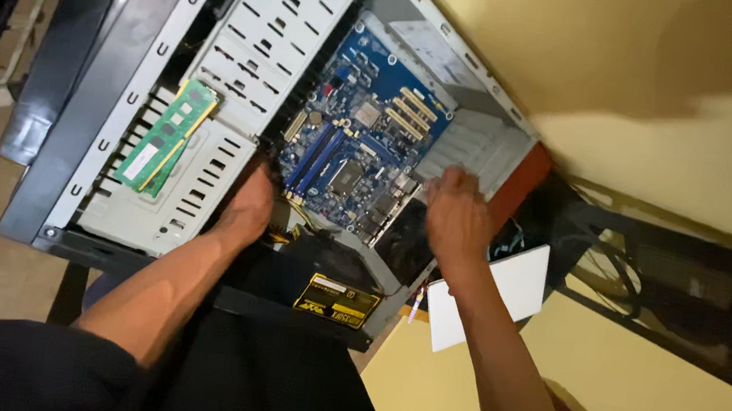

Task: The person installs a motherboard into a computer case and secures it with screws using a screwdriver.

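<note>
Between both hands (455, 212), blue motherboard (357, 143), uncovered

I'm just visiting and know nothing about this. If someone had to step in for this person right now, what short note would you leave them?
Left hand: reaching inside the open computer case, at the lower edge of the blue motherboard; whether it grips anything is hidden.
Right hand: blurred, at the motherboard's rear edge, seemingly holding nothing.
Things: two green memory sticks lie loose on the metal drive cage. The power supply sits at the case's near end. A white sheet lies on the yellow surface.
Done: side panel off, memory out.
Left: motherboard is in the case.
</note>
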